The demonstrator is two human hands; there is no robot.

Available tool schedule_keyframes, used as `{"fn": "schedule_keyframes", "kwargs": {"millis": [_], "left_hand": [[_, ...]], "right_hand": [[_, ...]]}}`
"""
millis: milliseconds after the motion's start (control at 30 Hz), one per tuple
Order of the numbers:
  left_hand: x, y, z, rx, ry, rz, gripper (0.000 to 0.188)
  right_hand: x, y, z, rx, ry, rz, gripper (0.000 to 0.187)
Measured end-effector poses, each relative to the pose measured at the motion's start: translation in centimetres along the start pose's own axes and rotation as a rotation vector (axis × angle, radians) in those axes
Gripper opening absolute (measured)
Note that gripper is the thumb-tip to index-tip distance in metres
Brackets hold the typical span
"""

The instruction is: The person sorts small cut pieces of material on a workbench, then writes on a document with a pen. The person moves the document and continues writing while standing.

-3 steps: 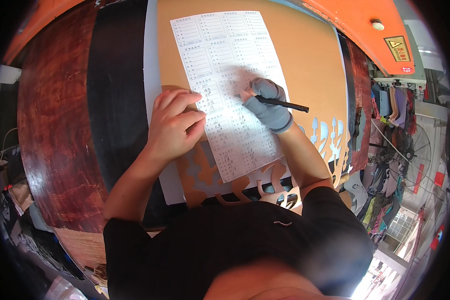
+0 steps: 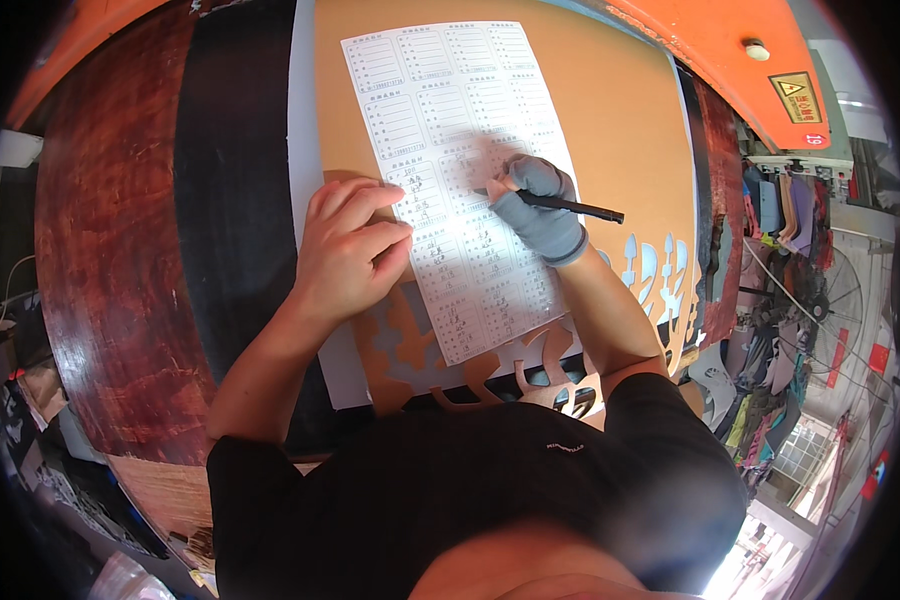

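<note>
A white sheet of printed labels [image 2: 460,112] lies a little askew on a large tan sheet of material [image 2: 620,120]. Handwriting fills several labels in its lower half; the upper ones show only ruled lines. My right hand [image 2: 545,215], in a grey glove with bare fingertips, grips a black pen [image 2: 598,211] over the middle of the labels. The pen's tip is hard to make out near the fingers. My left hand [image 2: 350,248] is bare and rests at the sheet's left edge, fingers apart and slightly bent, holding nothing.
Shaped holes [image 2: 650,265] are cut through the tan sheet's near part. To the left run a black strip [image 2: 235,180] and a worn reddish-brown board [image 2: 110,230]. An orange machine body [image 2: 710,50] borders the far right. Coloured pieces hang on a rack [image 2: 795,210] beyond.
My right hand and the pen have shifted very slightly to the right. My left hand and the label sheet stay where they were.
</note>
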State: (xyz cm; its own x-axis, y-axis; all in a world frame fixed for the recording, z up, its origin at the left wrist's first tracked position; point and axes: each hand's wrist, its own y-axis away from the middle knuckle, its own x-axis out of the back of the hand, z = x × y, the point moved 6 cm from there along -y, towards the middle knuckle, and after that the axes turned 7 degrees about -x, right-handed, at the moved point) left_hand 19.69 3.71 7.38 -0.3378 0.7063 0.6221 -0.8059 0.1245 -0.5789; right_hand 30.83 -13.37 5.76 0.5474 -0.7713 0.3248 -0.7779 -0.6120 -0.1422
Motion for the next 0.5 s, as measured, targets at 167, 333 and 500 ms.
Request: {"fn": "schedule_keyframes", "kwargs": {"millis": [167, 333, 500], "left_hand": [[0.01, 0.02, 0.01, -0.01, 0.005, -0.024, 0.007], [0.02, -0.01, 0.05, -0.013, 0.016, -0.02, 0.007], [0.07, 0.01, 0.07, -0.014, 0.013, -0.018, 0.007]], "right_hand": [[0.1, 0.03, -0.39, 0.004, 0.167, 0.002, 0.012], [0.04, 0.04, -0.27, -0.015, 0.097, 0.05, 0.014], [0.3, 0.06, -0.14, -0.025, 0.102, 0.092, 0.014]]}}
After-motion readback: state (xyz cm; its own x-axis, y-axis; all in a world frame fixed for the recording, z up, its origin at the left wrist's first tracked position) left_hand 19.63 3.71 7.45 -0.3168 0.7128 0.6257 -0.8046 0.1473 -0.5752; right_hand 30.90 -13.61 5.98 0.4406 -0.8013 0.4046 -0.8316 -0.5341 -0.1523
